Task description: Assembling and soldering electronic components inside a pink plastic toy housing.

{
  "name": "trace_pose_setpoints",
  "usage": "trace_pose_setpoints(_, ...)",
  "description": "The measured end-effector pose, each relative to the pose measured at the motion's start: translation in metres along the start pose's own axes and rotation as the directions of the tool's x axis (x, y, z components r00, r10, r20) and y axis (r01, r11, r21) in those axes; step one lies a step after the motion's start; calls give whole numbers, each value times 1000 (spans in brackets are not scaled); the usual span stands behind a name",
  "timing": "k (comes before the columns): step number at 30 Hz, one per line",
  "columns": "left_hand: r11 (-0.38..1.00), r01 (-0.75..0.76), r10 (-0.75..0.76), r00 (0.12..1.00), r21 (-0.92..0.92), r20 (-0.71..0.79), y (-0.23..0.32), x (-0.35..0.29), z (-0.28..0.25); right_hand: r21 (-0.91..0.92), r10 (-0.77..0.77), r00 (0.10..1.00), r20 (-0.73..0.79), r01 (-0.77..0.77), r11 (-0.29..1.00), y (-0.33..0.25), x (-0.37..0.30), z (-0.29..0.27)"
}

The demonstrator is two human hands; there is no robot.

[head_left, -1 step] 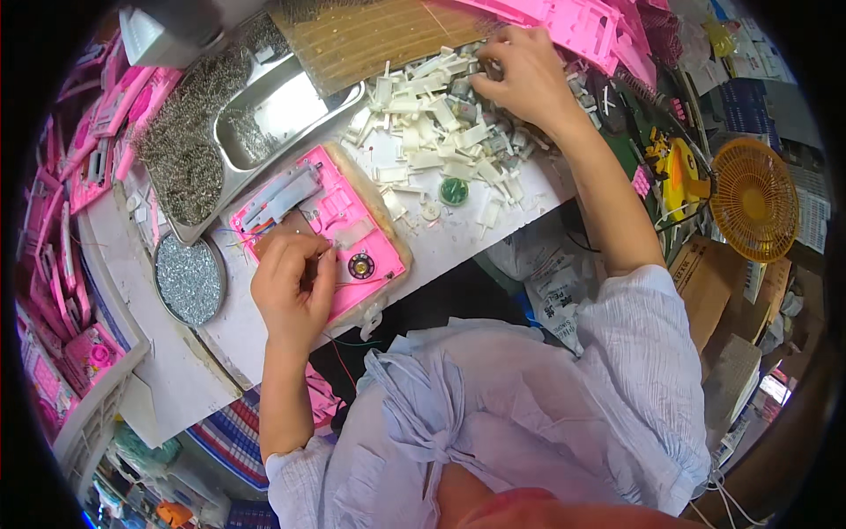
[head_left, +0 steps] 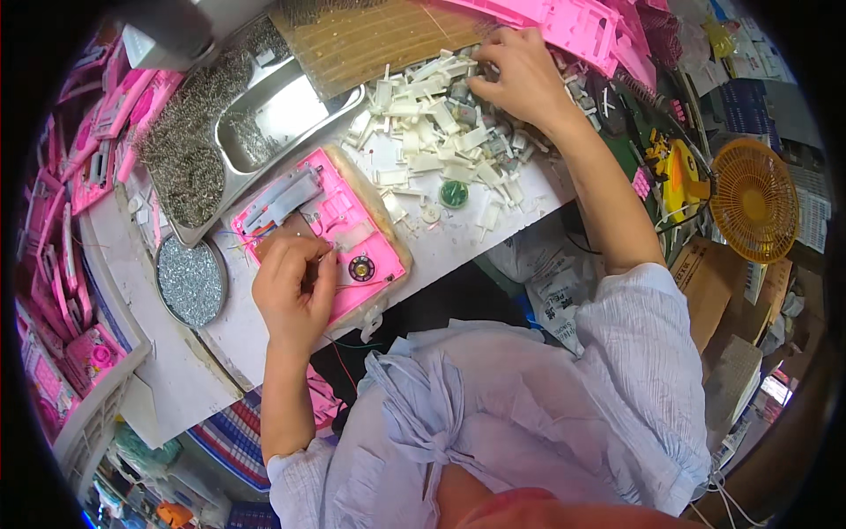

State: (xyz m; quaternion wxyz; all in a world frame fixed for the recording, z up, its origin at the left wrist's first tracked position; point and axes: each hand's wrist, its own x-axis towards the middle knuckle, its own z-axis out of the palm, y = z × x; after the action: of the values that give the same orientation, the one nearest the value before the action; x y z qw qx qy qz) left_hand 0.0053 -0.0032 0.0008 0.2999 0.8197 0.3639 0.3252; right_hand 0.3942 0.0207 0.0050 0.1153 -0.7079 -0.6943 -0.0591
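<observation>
Barely shifted leftward, the right hand [head_left: 522,78] curls at the white parts [head_left: 441,132]; the left hand [head_left: 295,280] bunches over the pink case [head_left: 345,210] on its pad [head_left: 368,196]. I can't tell what either grips. I'd judge the case light, stiff, best held by its rim.
</observation>
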Motion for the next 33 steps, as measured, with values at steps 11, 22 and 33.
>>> trace_pose_setpoints(11, 958, 206, -203, 978, -199, 36, 39, 37, -7, 231, -38, 972, -230, 93, 969, -35, -29, -45)
trace_pose_setpoints(22, 521, 601, -206, 778, -606, 594, 47, 96, 22, 965, 24, 976, 217, -218, 145, -113, -78, -52)
trace_pose_setpoints(33, 869, 336, -155, 881, -364, 446, 50, 134, 47, 851, -77, 931, 358, -359, -384, -87, -101, -46)
